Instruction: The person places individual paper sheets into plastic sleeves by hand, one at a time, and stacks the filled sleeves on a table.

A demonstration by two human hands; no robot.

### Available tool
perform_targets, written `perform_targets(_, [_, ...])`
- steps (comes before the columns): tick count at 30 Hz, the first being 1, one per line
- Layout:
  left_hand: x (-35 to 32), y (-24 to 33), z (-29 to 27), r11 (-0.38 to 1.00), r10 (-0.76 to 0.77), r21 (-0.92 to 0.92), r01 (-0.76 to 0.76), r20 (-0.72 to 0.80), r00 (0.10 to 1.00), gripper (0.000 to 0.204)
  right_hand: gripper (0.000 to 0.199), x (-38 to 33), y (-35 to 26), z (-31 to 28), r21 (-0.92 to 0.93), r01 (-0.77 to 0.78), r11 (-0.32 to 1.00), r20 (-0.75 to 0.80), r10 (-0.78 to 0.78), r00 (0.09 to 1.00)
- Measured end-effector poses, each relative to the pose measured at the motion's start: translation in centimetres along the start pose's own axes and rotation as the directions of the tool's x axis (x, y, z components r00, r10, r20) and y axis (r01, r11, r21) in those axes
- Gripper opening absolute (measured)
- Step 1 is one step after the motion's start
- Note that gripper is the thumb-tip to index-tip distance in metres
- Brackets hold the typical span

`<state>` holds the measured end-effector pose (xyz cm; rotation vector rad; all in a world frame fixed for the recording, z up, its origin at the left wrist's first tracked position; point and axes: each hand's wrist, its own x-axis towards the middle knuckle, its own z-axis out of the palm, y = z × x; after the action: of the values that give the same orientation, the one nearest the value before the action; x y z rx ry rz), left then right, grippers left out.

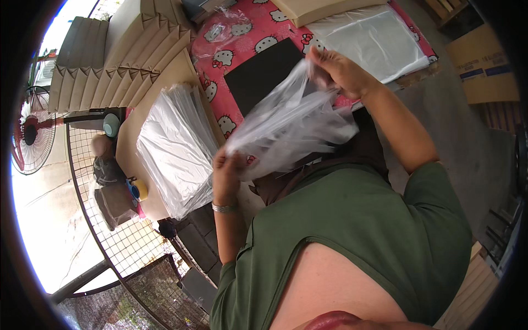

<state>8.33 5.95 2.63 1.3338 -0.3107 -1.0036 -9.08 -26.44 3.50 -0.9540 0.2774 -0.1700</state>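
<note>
A clear plastic bag (291,126) is stretched between my two hands in front of my body, slightly blurred by motion. My left hand (228,162) grips its lower left end. At the upper right end, my right hand (341,71) pinches the plastic between thumb and fingers. Beneath and beyond the bag, a flat black sheet (264,71) lies on the pink patterned table cover (217,60). To the left of my left hand rests a stack of white plastic-wrapped flat packs (176,148). Beyond my right hand lies a pile of clear plastic bags (371,41).
Folded brown cardboard pieces (110,82) are stacked at the far left. A tape roll (138,190) sits by the table's left edge, near a fan (33,132) and a wire mesh panel (124,236). A cardboard box (481,66) stands at the right.
</note>
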Motion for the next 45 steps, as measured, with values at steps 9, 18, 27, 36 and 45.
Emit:
perform_targets(9, [0.3, -0.5, -0.7, 0.991, -0.097, 0.112, 0.070, 0.261, 0.960, 0.037, 0.015, 0.4, -1.6, 0.6, 0.247, 0.230, 0.941, 0.007, -0.239, 0.971])
perform_targets(18, [2.9, -0.3, -4.1, 0.900, 0.096, -0.436, 0.014, 0.228, 0.969, 0.030, 0.021, 0.5, -0.8, -1.6, -0.577, -0.159, 0.801, 0.281, 0.377, 0.883])
perform_targets(27, [2.7, -0.6, -3.8, 0.979, -0.205, 0.032, 0.203, 0.250, 0.946, 0.048, 0.016, 1.3, -0.4, -1.6, 0.002, 0.066, 0.998, 0.130, -0.066, 0.989])
perform_targets(36, [13.5, -1.3, -6.4, 0.868, -0.084, -0.493, 0.058, -0.030, 0.996, 0.026, 0.044, 8.3, 2.3, -6.6, -0.012, -0.066, 0.998, 0.015, 0.066, 0.998])
perform_targets(45, [27.1, -1.4, -4.6, 0.893, -0.006, 0.412, 0.181, -0.392, 0.920, 0.021, 0.027, 18.0, 5.4, -9.3, -0.910, -0.335, 0.245, -0.414, -0.572, 0.708])
